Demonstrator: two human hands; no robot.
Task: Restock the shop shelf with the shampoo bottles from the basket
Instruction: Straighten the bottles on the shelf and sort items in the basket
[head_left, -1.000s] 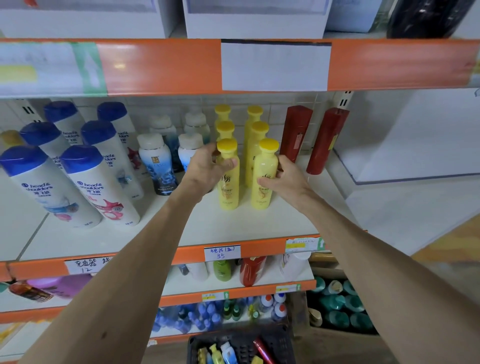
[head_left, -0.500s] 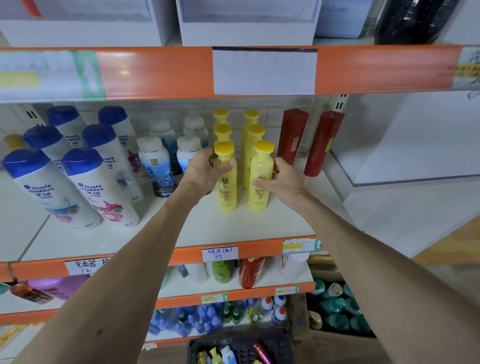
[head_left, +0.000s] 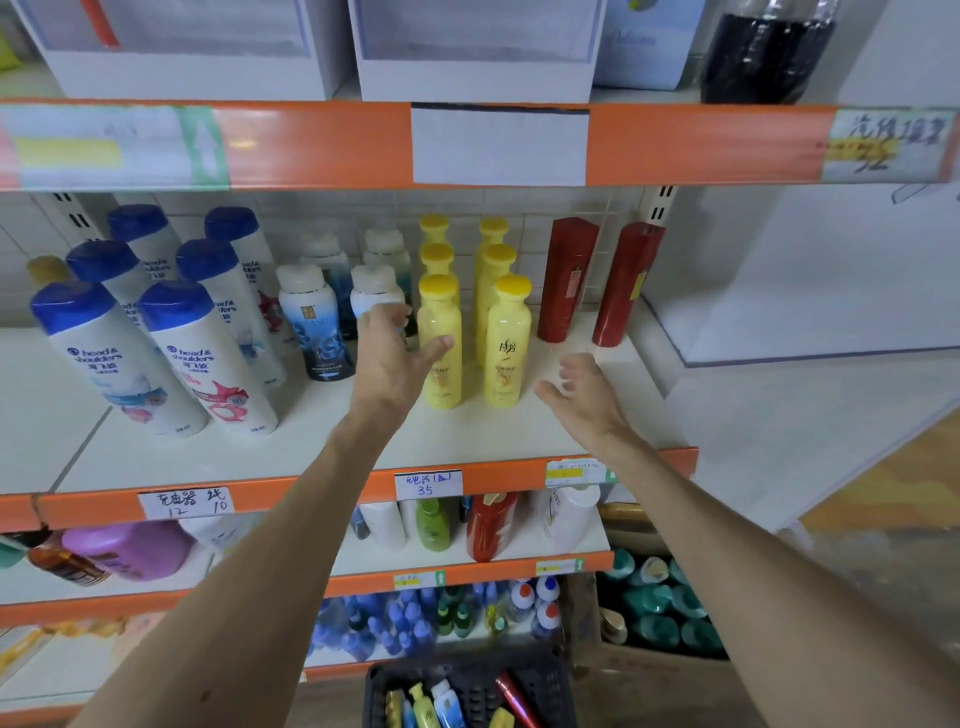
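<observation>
Fingers now open beside yellow bottles

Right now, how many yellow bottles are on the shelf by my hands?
6 yellow bottles in two front-to-back rows of three, left of the red bottles; none looks hidden.

Upper tier, above the left hand: a white box. Above and right of the right hand: a dark wrapped bottle. Directly below the left hand: a handwritten price tag reading 35. Lower left of it: a purple jug. Below the right hand: a cardboard carton holding teal-capped bottles.
</observation>
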